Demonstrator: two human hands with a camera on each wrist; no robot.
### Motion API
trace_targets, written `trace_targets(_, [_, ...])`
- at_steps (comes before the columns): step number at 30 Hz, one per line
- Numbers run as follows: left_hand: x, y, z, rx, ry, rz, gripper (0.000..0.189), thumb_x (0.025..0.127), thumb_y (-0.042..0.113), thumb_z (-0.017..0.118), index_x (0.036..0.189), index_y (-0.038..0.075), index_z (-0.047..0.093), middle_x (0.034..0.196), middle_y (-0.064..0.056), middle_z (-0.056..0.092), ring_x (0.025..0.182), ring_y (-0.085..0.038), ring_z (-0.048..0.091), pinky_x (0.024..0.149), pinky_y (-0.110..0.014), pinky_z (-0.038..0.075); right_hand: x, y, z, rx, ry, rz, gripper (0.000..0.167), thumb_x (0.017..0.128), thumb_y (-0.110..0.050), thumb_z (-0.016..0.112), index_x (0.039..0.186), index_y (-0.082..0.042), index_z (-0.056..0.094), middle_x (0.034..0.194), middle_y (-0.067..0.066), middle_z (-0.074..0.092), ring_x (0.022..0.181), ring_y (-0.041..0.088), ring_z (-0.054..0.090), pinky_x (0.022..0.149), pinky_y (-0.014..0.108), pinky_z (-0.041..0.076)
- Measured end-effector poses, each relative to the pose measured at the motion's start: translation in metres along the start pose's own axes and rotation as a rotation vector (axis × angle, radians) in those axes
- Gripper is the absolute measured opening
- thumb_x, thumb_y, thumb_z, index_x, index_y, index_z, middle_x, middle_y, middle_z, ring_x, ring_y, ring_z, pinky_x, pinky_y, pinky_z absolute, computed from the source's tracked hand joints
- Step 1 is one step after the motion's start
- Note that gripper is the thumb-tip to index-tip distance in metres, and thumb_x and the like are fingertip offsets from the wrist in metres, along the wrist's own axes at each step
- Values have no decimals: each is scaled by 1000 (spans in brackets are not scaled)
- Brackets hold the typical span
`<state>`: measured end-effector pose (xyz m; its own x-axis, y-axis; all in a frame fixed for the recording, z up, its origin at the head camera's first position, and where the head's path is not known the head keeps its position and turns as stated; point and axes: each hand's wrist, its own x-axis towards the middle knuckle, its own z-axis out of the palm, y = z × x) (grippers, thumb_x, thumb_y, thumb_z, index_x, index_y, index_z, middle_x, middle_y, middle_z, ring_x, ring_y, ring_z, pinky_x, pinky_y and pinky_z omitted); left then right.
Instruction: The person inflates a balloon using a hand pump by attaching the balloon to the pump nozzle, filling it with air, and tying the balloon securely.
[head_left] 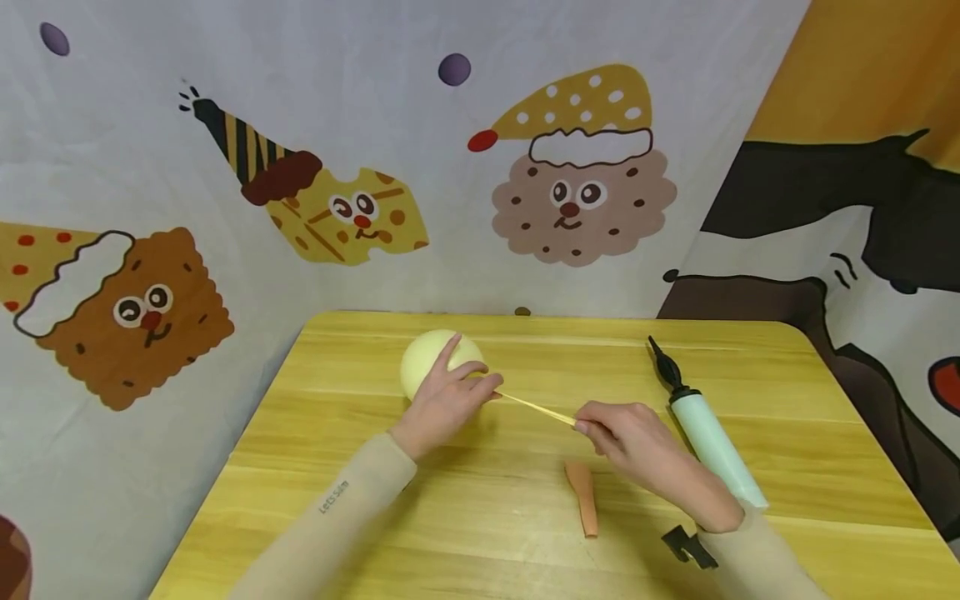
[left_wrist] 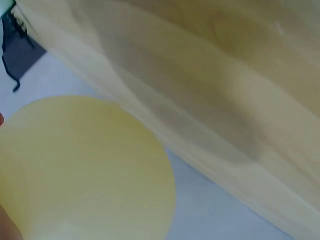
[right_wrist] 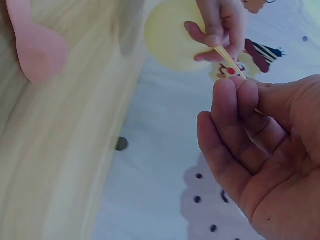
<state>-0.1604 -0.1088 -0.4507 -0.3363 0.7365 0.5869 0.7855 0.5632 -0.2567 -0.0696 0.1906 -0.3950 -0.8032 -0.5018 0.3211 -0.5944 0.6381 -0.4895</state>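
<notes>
A pale yellow inflated balloon [head_left: 420, 362] is held in my left hand [head_left: 450, 396] toward the back of the table. Its round body fills the lower left of the left wrist view [left_wrist: 90, 165]. The left thumb and fingers pinch the balloon at its neck, while other fingers lie over its side. From there the neck [head_left: 536, 407] runs taut and thin to the right. My right hand [head_left: 637, 437] pinches its far end between thumb and fingertips, as the right wrist view shows. Below the stretched neck lies a flat, uninflated orange-pink balloon [head_left: 582, 498].
A hand pump [head_left: 716, 446] with a mint-green barrel and black nozzle lies at the right, beyond the right forearm. Near the right sleeve is a small black notched piece [head_left: 688, 547]. Behind the wooden table [head_left: 337, 500] hangs a cartoon-printed cloth [head_left: 375, 100].
</notes>
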Motion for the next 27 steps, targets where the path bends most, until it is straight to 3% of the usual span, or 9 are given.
trace_targets(4, [-2,-10,-5,-1,37,-23,17,100,28,68,108,14,61,86,5,77,102,-18,71,118,-64,29,-7,-6,-11,-40,68,-65,16,94,-1,74,94,-17,71,67,-19,48,56,-7,38,50,17,39])
trace_targets(7, [-1,-11,-9,-11,21,-20,18,96,25,73,106,15,62,87,5,78,102,-18,71,118,-64,29,-9,-7,-18,-89,118,-116,18,90,1,77,96,-15,73,73,-16,57,58,-7,42,51,16,42])
trace_targets(9, [2,-7,-11,-38,-15,-21,18,94,21,76,106,16,63,88,6,78,102,-17,71,121,-61,27,-7,-6,-21,-136,168,-151,14,92,-1,76,99,-13,73,80,-11,67,61,-4,53,53,18,48])
trace_targets(13, [13,2,-20,-184,-92,-53,8,98,14,73,105,16,68,85,6,77,96,-14,73,121,-53,30,5,3,-26,-213,260,-176,17,90,1,77,103,-8,74,94,0,76,75,10,70,63,29,59])
trace_targets(15, [21,5,-24,-269,-127,-79,2,102,14,68,103,15,70,75,8,72,84,-10,72,119,-50,36,15,10,-27,-227,306,-184,19,88,3,78,104,-7,73,95,3,76,77,14,72,65,34,60])
trace_targets(18, [30,8,-29,-411,-182,-118,11,104,18,64,99,14,73,64,12,60,66,-3,63,111,-46,46,31,23,-25,-245,371,-185,23,86,5,79,105,-5,73,94,6,74,75,18,70,64,38,59])
trace_targets(20, [36,9,-31,-561,-238,-160,16,107,20,60,98,14,72,60,15,52,62,0,56,105,-39,51,40,33,-20,-242,414,-179,21,87,4,79,106,-4,73,93,7,74,73,19,70,63,40,59])
trace_targets(25, [41,7,-33,-1261,-368,-382,26,111,14,50,108,1,72,63,3,59,85,-10,73,95,-31,56,60,51,-6,-167,455,-96,12,93,-1,75,105,-5,73,89,7,73,71,18,68,63,40,58])
trace_targets(27, [41,7,-33,-1466,-380,-462,27,111,10,49,114,-5,70,66,-5,64,92,-21,76,100,-35,55,66,54,-1,-133,461,-66,9,95,-3,73,104,-4,74,85,7,73,70,18,69,62,41,58])
